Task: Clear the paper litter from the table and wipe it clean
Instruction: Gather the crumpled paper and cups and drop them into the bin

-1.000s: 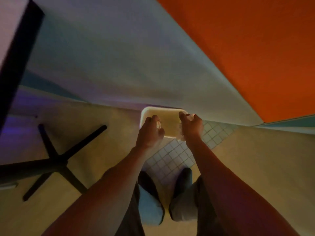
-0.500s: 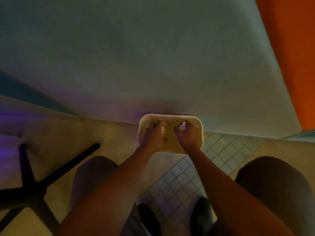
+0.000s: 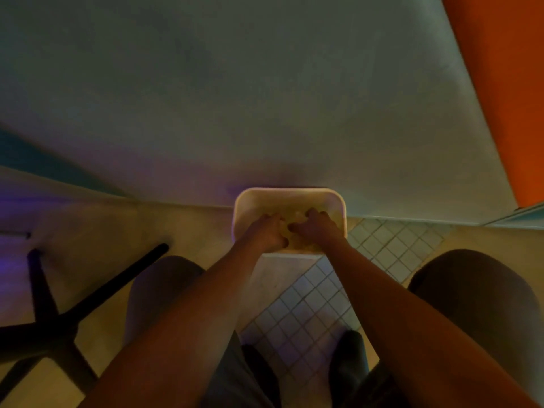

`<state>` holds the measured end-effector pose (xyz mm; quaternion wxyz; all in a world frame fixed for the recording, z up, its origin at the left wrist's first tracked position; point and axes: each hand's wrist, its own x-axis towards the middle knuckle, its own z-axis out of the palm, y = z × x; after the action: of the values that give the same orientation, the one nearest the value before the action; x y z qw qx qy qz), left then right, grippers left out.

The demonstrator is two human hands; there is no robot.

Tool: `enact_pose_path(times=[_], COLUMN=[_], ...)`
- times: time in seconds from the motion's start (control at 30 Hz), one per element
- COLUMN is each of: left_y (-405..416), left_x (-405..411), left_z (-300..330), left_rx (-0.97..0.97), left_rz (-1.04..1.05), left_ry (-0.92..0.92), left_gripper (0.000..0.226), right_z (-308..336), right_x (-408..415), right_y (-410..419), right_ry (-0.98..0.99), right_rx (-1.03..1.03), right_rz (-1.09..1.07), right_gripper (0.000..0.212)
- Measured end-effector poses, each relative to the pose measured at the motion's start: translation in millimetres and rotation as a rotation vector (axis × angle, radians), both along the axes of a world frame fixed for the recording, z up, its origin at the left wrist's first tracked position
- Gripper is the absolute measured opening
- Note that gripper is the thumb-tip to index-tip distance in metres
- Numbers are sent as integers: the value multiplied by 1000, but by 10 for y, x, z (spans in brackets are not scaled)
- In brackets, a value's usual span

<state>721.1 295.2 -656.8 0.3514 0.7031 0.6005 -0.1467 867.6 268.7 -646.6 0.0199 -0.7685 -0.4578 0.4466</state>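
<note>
Both hands have moved lower into the cream rectangular plastic bin [image 3: 290, 195] since half a second ago, and the white paper scraps pinched in the fingers then no longer show white in either hand. The view has also shifted, so the bin now sits nearer the frame centre.

Left hand [image 3: 266, 235]: inside the bin mouth, knuckles up, fingers curled downward. Whether anything is gripped cannot be told; the light is dim and the fingertips are turned away from the camera.

Right hand [image 3: 318, 228]: beside the left, nearly touching it, fingers likewise bent down into the bin. Its contents, if any, cannot be made out.

Paper litter: a pale, indistinct patch [image 3: 297, 214] shows on the bin floor between and just beyond the two hands. It may be the paper, but blur prevents confirmation.

Bin position: on the floor, its far rim against the base of the grey-green wall [image 3: 235, 98].

Surroundings: an orange wall panel [image 3: 500, 83] at upper right; small square white floor tiles [image 3: 309, 304] below the bin; the black cross-shaped metal base of a table [image 3: 53, 319] at lower left; two dark rounded seats, one [image 3: 153, 290] behind the left forearm, one [image 3: 477, 304] behind the right; the person's dark shoes [image 3: 350, 357] at the bottom edge.
</note>
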Motion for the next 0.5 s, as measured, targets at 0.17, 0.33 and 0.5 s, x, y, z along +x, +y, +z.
enact_pose_path(times=[0.17, 0.33, 0.5], left_y=[17, -28, -149], left_x=[-49, -76, -101], left_z=[61, 167, 467], left_rx=[43, 66, 130], left_rz=[4, 1, 33], left_ry=[34, 8, -63], left_gripper=[51, 46, 49], right_z=[5, 52, 175], right_x=[28, 96, 103], right_y=[35, 67, 71], right_ry=[8, 56, 51], right_rx=[26, 60, 70], right_rz=[20, 47, 46], right_gripper=[77, 59, 58])
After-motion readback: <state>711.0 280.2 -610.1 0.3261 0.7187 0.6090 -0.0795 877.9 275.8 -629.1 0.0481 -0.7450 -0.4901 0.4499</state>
